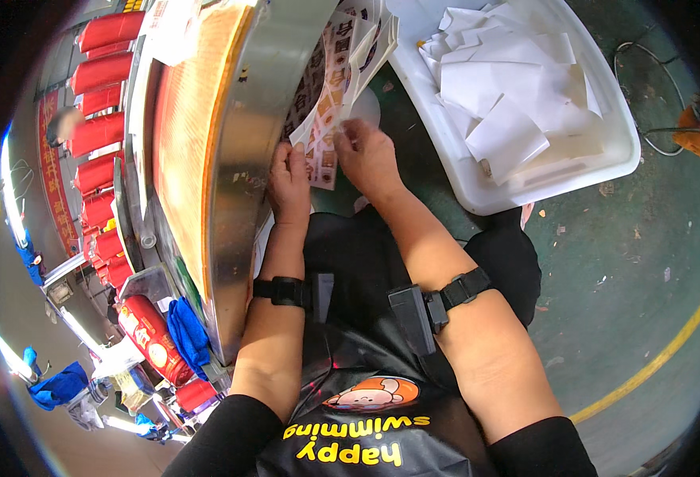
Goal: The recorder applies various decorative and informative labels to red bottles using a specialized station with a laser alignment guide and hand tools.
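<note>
To the far left of the round metal table (238,159), red cylinders (95,131) stand in a row, and one more red cylinder lies below them beside a blue cloth (187,334). Your left hand (289,181) presses against the table's steel rim, fingers curled narrow and pinching the lower edge of the sticker sheet (323,111). That sheet, printed with small orange and black labels, hangs off the table's right edge on a stack of similar sheets. Just right of the table, your right hand (366,155) grips the same sheet with thumb and fingertips closed tight at its corner, the two hands nearly touching. Black straps wrap both forearms. Well right of the table, a white plastic tub (604,159) sits on the green floor, holding loose white backing papers (509,103).
</note>
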Demonstrator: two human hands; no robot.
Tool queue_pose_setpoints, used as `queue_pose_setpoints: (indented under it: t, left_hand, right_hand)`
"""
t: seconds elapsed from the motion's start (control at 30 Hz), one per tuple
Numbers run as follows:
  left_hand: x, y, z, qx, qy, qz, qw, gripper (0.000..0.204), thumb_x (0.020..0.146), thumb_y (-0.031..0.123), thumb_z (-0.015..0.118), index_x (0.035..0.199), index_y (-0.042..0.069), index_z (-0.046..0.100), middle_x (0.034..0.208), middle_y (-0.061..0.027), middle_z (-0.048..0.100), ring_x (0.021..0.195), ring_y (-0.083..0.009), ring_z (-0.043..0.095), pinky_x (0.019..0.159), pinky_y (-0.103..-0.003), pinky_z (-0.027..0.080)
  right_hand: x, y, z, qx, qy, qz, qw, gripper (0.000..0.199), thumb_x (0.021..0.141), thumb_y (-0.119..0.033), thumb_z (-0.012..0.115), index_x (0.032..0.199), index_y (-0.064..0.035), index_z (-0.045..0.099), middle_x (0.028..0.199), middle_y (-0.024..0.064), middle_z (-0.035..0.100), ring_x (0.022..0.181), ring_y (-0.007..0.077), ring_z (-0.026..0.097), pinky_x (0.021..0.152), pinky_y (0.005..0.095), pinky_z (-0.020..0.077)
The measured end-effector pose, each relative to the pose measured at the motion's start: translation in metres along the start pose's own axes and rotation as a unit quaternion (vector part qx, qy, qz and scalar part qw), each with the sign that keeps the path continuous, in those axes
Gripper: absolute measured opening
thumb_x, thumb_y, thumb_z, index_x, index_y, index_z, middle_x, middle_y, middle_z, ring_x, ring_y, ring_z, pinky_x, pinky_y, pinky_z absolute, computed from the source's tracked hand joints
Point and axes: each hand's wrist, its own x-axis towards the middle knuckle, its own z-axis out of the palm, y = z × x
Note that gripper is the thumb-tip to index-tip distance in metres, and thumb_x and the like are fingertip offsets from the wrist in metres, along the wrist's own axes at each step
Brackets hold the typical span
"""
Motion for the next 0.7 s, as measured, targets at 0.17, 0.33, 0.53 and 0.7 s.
queue_pose_setpoints:
  t: [0.17, 0.33, 0.53, 0.7]
  left_hand:
    - [-0.014, 0.030, -0.006, -0.153, 0.009, -0.087, 0.984, 0.021, 0.095, 0.023, 0.060, 0.087, 0.004, 0.057, 0.078, 0.0004, 0.054, 0.074, -0.0092, 0.047, 0.068, -0.027, 0.041]
    - [-0.019, 0.026, -0.014, -0.236, -0.001, -0.093, 0.967, 0.019, 0.094, 0.022, 0.061, 0.090, 0.004, 0.058, 0.084, 0.0009, 0.055, 0.078, -0.0089, 0.048, 0.072, -0.026, 0.041]
    - [-0.041, 0.034, -0.017, -0.138, -0.037, 0.024, 0.989, 0.021, 0.091, 0.022, 0.066, 0.095, 0.003, 0.061, 0.087, -0.0046, 0.060, 0.082, -0.0145, 0.054, 0.077, -0.027, 0.044]
    - [-0.043, 0.038, -0.023, -0.254, -0.107, -0.011, 0.961, 0.023, 0.095, 0.025, 0.061, 0.097, 0.002, 0.059, 0.087, -0.0017, 0.058, 0.083, -0.0108, 0.052, 0.078, -0.025, 0.042]
  right_hand:
    - [0.004, -0.006, -0.005, 0.032, 0.124, -0.059, 0.990, 0.019, 0.085, -0.017, 0.063, 0.089, 0.0009, 0.067, 0.079, 0.0219, 0.066, 0.076, 0.0393, 0.065, 0.074, 0.0480, 0.0510]
    - [0.002, -0.021, -0.016, 0.103, -0.047, 0.089, 0.990, 0.034, 0.092, -0.031, 0.060, 0.089, 0.0018, 0.066, 0.074, 0.0224, 0.065, 0.075, 0.0392, 0.066, 0.069, 0.0431, 0.0514]
    - [0.005, -0.015, -0.013, 0.211, -0.126, 0.176, 0.953, 0.043, 0.095, -0.038, 0.057, 0.093, 0.0042, 0.066, 0.072, 0.0175, 0.065, 0.066, 0.0275, 0.065, 0.065, 0.0422, 0.0512]
    - [0.003, -0.023, -0.026, 0.341, -0.212, 0.241, 0.884, 0.045, 0.094, -0.041, 0.058, 0.103, 0.0034, 0.062, 0.087, 0.0104, 0.064, 0.077, 0.0197, 0.062, 0.069, 0.0362, 0.0543]
